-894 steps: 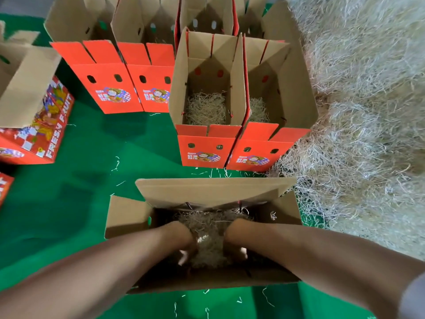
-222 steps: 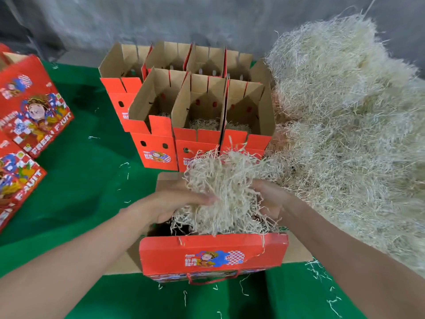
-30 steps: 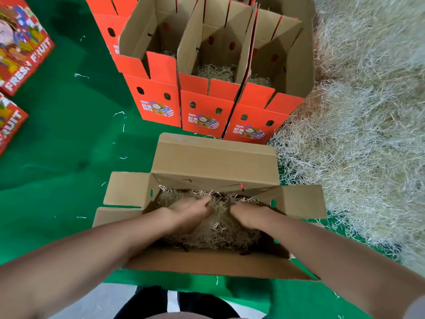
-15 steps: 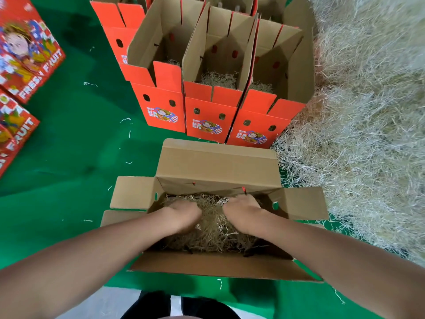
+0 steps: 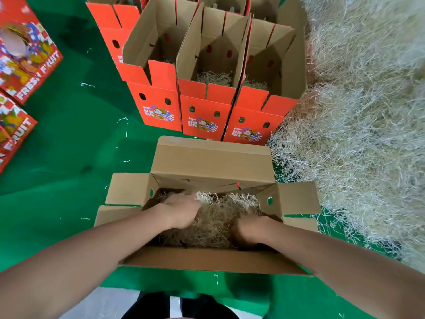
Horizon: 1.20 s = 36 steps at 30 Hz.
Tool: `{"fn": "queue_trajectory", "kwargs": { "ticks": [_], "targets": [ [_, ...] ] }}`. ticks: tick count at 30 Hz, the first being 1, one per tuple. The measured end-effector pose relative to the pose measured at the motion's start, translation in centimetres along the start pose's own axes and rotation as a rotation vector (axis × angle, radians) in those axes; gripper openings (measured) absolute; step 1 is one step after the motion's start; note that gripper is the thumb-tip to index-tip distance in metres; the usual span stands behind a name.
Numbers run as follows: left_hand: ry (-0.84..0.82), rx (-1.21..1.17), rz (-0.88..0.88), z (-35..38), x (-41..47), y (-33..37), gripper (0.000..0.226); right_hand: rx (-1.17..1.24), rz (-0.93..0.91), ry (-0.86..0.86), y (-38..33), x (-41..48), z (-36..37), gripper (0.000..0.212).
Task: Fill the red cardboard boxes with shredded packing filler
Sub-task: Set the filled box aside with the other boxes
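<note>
- Filler (image 5: 216, 223) is sitting inside the open box (image 5: 213, 162).
- Left hand (image 5: 181, 211) is pressing it down, fingers (image 5: 184, 200) seemingly flat.
- Right hand (image 5: 249, 229) is digging in, fingertips buried; cannot tell its grip.

Count: left hand (image 5: 181, 210) + right hand (image 5: 249, 229) = 2, 1 open box (image 5: 213, 162) under them, 3 upright boxes (image 5: 158, 104) (image 5: 204, 116) (image 5: 253, 123) just beyond, 2+ more behind, 2 printed boxes (image 5: 25, 54) (image 5: 11, 132) well left of left hand, 1 filler pile (image 5: 356, 111) beside right hand.

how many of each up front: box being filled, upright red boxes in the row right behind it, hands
box being filled: 1
upright boxes behind it: 3
hands, left hand and right hand: 2
total: 6
</note>
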<state>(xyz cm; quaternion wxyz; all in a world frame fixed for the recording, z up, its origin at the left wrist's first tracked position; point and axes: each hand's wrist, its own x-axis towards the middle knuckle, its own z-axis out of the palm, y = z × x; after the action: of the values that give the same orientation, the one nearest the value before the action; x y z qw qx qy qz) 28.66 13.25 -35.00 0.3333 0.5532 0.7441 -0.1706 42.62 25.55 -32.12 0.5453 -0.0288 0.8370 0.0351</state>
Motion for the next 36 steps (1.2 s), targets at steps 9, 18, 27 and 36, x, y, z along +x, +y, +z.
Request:
{"fn": "queue_trajectory", "kwargs": {
  "ticks": [9,18,27,36],
  "targets": [
    [0.22,-0.198,0.0,-2.7,-2.4,-1.0,0.02,0.17,0.032,1.308,1.5,-4.2,-2.4,0.022],
    [0.217,-0.35,0.155,-5.2,-6.7,-1.8,0.029,0.422,0.213,0.87,3.5,-1.8,-5.1,0.037],
    [0.376,-0.344,-0.289,-8.7,-14.4,-9.3,0.025,0.651,0.222,0.884,-0.4,-0.4,-12.6,0.023],
    [1.172,-0.632,-0.76,-4.1,-15.4,-8.8,0.063,1.565,0.377,0.62,3.4,-0.4,-11.4,0.059]
  ]
}}
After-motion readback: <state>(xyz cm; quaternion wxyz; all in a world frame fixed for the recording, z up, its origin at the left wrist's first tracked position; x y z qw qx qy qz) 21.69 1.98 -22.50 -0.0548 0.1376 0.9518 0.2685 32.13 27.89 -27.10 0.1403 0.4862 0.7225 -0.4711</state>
